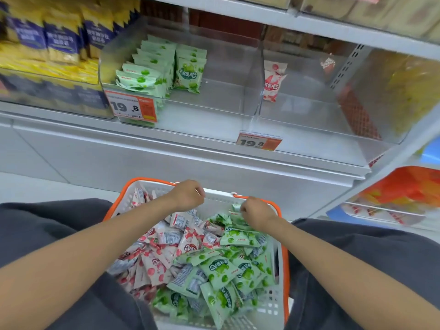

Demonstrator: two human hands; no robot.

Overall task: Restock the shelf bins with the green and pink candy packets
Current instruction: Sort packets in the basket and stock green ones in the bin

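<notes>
Just beneath both hands [188, 195] [256, 211], candy packets [202, 258] heaped in basket [152, 181].

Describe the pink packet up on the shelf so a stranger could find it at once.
On the white shelf above the basket sit two clear bins. The pink packet stands in the right bin, against its left wall. The left bin holds green packets; this one is pink and white.

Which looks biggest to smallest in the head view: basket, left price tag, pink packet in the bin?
1. basket
2. left price tag
3. pink packet, though it stands farther from the camera, so this is unsure.
</notes>
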